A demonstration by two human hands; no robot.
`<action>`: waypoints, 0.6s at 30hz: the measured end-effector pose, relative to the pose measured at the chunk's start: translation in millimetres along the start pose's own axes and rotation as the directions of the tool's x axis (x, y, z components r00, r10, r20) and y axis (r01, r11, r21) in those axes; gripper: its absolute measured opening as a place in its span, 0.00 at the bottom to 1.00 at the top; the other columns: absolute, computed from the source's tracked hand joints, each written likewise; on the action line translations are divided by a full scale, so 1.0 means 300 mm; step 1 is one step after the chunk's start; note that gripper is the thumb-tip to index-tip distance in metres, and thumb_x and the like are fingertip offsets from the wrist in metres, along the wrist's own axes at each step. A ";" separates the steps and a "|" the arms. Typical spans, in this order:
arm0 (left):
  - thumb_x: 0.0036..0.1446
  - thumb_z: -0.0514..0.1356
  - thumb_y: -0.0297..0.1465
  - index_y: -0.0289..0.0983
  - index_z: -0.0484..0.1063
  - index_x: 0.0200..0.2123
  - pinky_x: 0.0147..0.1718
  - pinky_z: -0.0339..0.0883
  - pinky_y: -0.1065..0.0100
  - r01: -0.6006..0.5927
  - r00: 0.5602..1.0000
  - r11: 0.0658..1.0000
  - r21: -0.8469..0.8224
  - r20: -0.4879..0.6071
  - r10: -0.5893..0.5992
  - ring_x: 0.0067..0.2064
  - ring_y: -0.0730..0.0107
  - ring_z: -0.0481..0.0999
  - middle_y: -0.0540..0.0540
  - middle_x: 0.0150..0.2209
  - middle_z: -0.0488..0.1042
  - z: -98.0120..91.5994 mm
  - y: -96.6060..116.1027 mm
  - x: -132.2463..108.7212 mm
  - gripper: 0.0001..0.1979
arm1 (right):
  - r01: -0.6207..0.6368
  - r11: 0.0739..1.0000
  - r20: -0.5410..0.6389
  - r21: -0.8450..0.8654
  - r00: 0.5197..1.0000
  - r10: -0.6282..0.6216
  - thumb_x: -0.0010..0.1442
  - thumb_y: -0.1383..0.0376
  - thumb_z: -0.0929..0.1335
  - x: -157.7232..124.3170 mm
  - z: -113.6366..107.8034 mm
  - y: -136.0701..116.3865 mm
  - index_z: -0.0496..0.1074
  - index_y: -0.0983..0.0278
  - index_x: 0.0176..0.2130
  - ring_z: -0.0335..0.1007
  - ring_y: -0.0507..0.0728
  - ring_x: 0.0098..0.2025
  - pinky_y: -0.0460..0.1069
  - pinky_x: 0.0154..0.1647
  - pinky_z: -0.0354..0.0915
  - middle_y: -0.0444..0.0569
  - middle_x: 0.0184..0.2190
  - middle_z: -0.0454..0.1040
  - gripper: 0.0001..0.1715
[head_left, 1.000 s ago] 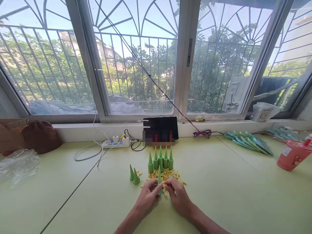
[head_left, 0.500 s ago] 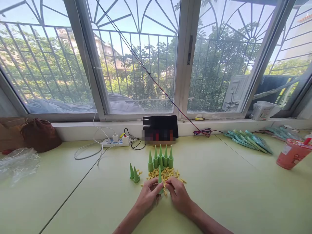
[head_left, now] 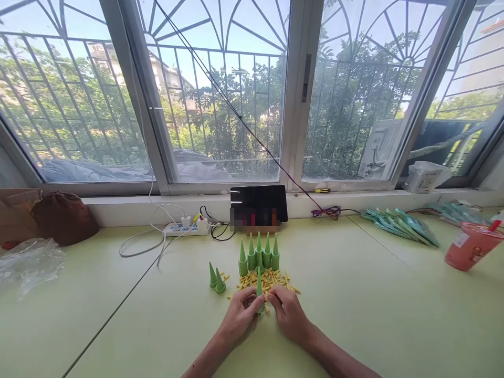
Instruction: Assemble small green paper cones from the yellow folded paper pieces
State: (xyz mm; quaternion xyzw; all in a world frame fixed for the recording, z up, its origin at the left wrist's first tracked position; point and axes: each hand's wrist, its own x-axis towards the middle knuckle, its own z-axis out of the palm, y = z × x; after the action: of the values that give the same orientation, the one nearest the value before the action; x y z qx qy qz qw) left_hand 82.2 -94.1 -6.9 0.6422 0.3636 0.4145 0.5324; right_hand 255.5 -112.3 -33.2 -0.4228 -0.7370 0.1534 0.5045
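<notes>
Upright in my left hand point(head_left: 244, 308) is a green cone-topped piece point(head_left: 259, 282), its lower part wrapped by thumb and fingers. My right hand point(head_left: 286, 308) is pinched close against the cone's right side, with a small yellow piece point(head_left: 266, 296) at its fingertips, partly hidden by them. Just beyond both hands lies a loose heap of small yellow pieces point(head_left: 271, 278). Several green cone-topped cylinders point(head_left: 252, 257) stand in a group behind the heap. Left of it, two shorter green cones point(head_left: 219, 283) stand side by side.
A dark-screened tablet point(head_left: 258, 202) leans at the back by the window. To its left sits a power strip point(head_left: 185, 229) with cables. Plastic-wrapped green items point(head_left: 399, 227) and a red cup point(head_left: 471, 245) are at right; a brown bag point(head_left: 65, 218) and clear plastic point(head_left: 33, 265) at left.
Both hands keep almost the same place around the green cone. The whole view has shifted very slightly; the cone is a touch farther right.
</notes>
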 end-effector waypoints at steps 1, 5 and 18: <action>0.56 0.64 0.52 0.34 0.74 0.30 0.26 0.58 0.73 -0.003 1.000 1.000 0.002 -0.001 0.003 0.28 0.71 0.65 0.48 0.26 0.70 0.001 0.001 0.000 0.24 | 0.001 1.000 -0.001 0.000 1.000 -0.001 0.74 0.60 0.58 0.000 -0.001 -0.001 0.66 0.61 0.30 0.63 0.54 0.27 0.47 0.29 0.60 0.45 0.25 0.70 0.21; 0.55 0.65 0.52 0.34 0.75 0.30 0.26 0.58 0.73 -0.004 1.000 1.000 -0.010 -0.010 0.004 0.28 0.70 0.66 0.48 0.26 0.71 0.011 0.015 -0.003 0.24 | 0.013 1.000 -0.013 -0.008 1.000 -0.014 0.74 0.59 0.58 0.001 -0.003 -0.002 0.65 0.61 0.29 0.63 0.54 0.26 0.47 0.28 0.59 0.45 0.25 0.70 0.22; 0.58 0.64 0.49 0.34 0.74 0.31 0.23 0.56 0.73 -0.010 1.000 1.000 -0.019 0.005 0.010 0.26 0.74 0.62 0.50 0.24 0.67 0.022 0.009 -0.012 0.22 | 0.070 0.994 -0.044 -0.080 0.996 -0.074 0.76 0.57 0.54 0.001 -0.002 -0.004 0.61 0.60 0.27 0.61 0.54 0.25 0.47 0.27 0.57 0.44 0.23 0.67 0.26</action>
State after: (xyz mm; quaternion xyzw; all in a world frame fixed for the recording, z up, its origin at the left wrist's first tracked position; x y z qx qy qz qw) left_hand 86.9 -100.3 -5.3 0.6401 0.3550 0.4189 0.5374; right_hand 255.4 -112.8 -31.9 -0.4188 -0.7451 0.0962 0.5100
